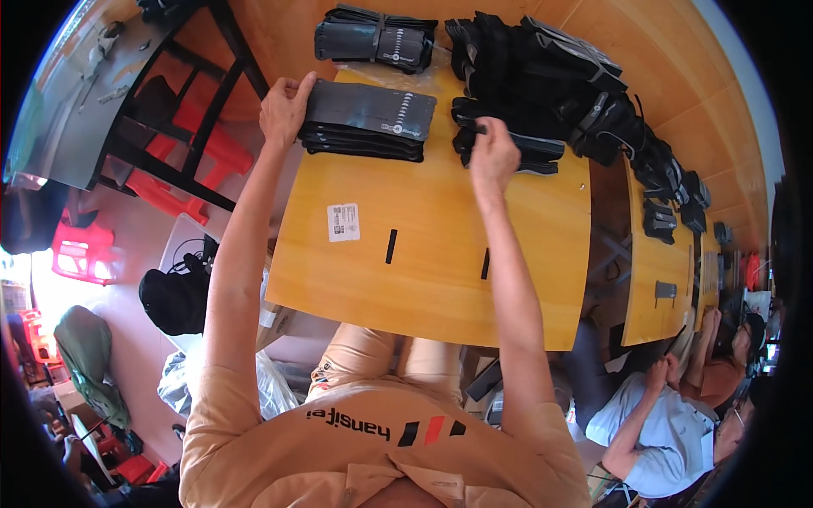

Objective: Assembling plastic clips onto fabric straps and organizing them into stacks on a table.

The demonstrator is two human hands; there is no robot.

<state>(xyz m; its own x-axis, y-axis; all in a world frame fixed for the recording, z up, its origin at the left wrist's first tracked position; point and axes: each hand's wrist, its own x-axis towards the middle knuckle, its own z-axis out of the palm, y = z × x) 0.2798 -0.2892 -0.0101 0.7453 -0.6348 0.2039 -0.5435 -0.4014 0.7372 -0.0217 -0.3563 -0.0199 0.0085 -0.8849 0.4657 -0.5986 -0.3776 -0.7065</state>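
Note:
A stack of flat black printed pieces (370, 106) lies at the far left of the yellow table. My left hand (286, 110) is at the stack's left end, its fingers closed over the edge of the upper piece. To the right is a pile of narrower black folded fabric pieces (538, 151) with grey edges. Over this pile's left end, my right hand (494, 157) is closed in a pinch on a black piece; its far end is hard to make out.
A strapped black bundle (377, 42) sits behind the stack, and a large heap of black pieces (529, 68) fills the back right. A white label (343, 222) and a black strip (391, 246) are on the yellow table (432, 292). People work at tables on the right.

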